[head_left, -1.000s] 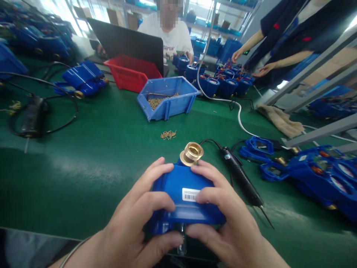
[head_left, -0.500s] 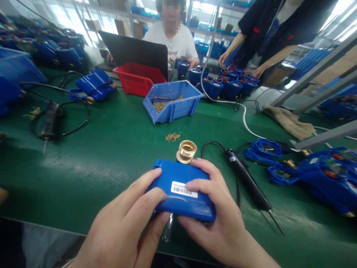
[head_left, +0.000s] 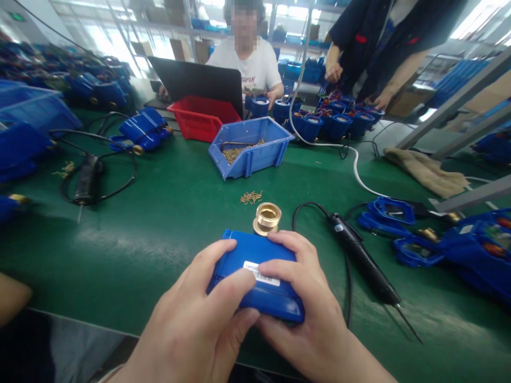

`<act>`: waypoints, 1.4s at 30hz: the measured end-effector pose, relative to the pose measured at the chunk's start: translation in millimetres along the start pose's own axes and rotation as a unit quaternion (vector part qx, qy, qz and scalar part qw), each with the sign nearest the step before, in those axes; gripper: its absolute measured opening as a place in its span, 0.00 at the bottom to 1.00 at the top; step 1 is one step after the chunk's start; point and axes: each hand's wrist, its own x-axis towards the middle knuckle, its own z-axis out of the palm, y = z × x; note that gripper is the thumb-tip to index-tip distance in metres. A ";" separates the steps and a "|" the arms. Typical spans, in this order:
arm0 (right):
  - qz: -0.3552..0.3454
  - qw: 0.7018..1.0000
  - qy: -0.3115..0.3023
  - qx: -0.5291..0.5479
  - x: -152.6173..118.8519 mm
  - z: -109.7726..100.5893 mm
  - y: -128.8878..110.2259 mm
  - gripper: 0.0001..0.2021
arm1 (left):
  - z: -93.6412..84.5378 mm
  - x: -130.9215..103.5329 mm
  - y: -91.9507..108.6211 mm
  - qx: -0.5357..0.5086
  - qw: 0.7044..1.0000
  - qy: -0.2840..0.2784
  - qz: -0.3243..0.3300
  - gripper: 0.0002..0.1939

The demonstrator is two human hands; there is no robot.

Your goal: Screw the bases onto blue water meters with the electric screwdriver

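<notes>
Blue water meter (head_left: 257, 246) is near the front edge of the green table (head_left: 131, 276), with brass threaded fitting (head_left: 267, 217) at its far end. Left hand (head_left: 186, 319) and right hand (head_left: 313, 298) grip its sides, a good hold: it looks stiff, rather heavy, perhaps slippery.

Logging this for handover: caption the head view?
Both hands grip a blue housing with a brass fitting, a black screwdriver to the right.

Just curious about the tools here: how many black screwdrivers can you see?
2. One black screwdriver lies right of the right hand; the other screwdriver lies at left, beside small brass bits. More may be hidden.
</notes>
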 end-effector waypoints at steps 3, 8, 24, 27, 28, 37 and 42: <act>0.003 1.000 -0.006 0.001 1.3 -1.0 1.1 0.19 | 1.1 1.2 4.0 -0.008 1.000 -0.008 -0.009 0.09; -0.006 1.000 -0.002 0.009 1.4 -0.8 2.4 0.20 | -0.3 3.1 1.1 -0.020 1.000 -0.014 0.002 0.06; -0.008 1.000 -0.005 -0.002 -2.6 -6.3 5.7 0.21 | -0.5 9.7 -7.3 -0.059 0.998 -0.012 0.001 0.07; -0.007 1.000 -0.008 -0.005 -2.8 -8.2 6.9 0.21 | -1.1 8.9 -11.8 -0.064 0.998 -0.010 -0.019 0.12; -0.004 1.000 -0.010 -0.005 -2.7 -9.0 7.5 0.21 | -0.8 8.1 -13.8 -0.071 0.997 -0.005 -0.030 0.13; 0.007 1.000 -0.027 -0.002 -7.0 -17.1 17.6 0.18 | 27.5 6.6 -45.1 -0.293 0.950 -0.109 -0.007 0.59; 0.042 0.999 -0.022 0.007 -13.6 -18.2 19.4 0.31 | 46.6 9.6 -40.4 -0.357 0.934 -0.001 0.016 0.46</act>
